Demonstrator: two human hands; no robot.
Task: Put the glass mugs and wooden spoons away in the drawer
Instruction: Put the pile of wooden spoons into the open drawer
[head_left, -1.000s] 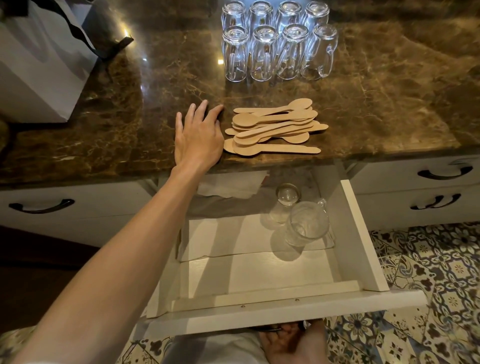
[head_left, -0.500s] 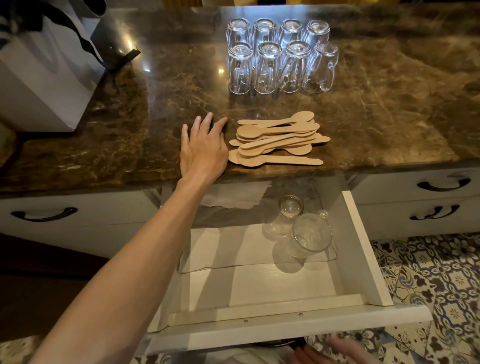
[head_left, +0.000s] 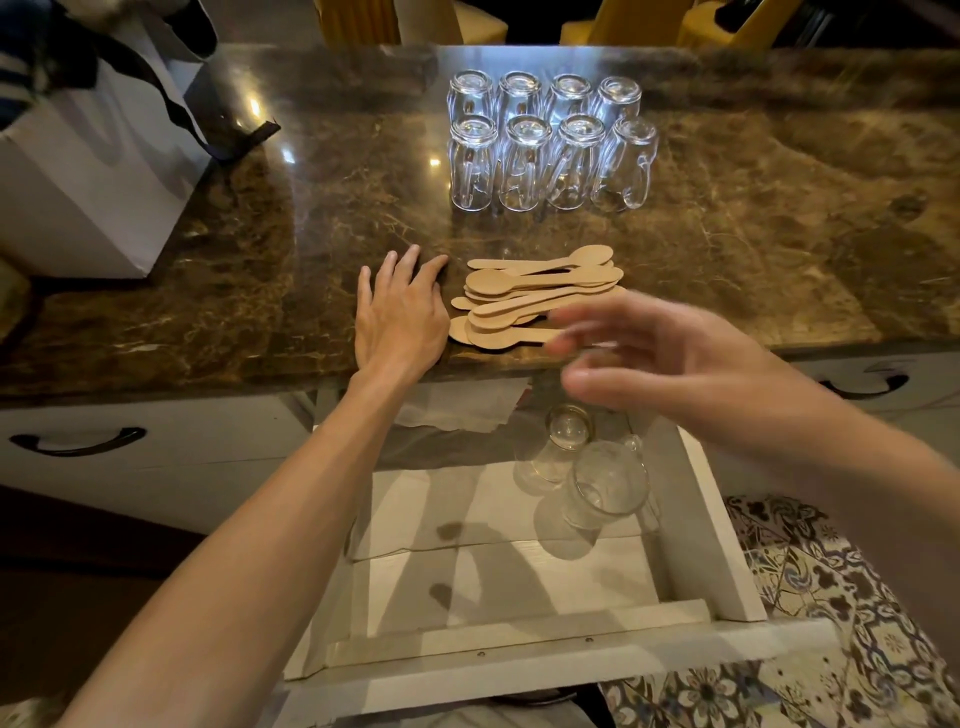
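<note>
Several glass mugs (head_left: 545, 145) stand upside down in two rows at the back of the brown marble counter (head_left: 753, 234). A pile of wooden spoons (head_left: 530, 291) lies near the counter's front edge. My left hand (head_left: 402, 317) rests flat on the counter just left of the spoons, fingers apart, holding nothing. My right hand (head_left: 660, 358) hovers blurred over the right end of the spoon pile, fingers spread and empty. Below, the white drawer (head_left: 722, 525) is pulled out, with two glass mugs (head_left: 587, 467) in its back right corner.
A white paper bag (head_left: 93, 171) with dark handles stands on the counter's left. Closed white drawers with black handles (head_left: 78, 441) flank the pulled-out one. A folded paper sheet (head_left: 467, 410) lies at the drawer's back. Patterned floor tiles (head_left: 831, 649) show at lower right.
My right hand has risen from under the drawer front up to the spoon pile. The left hand has stayed on the counter. The camera has tilted up.
</note>
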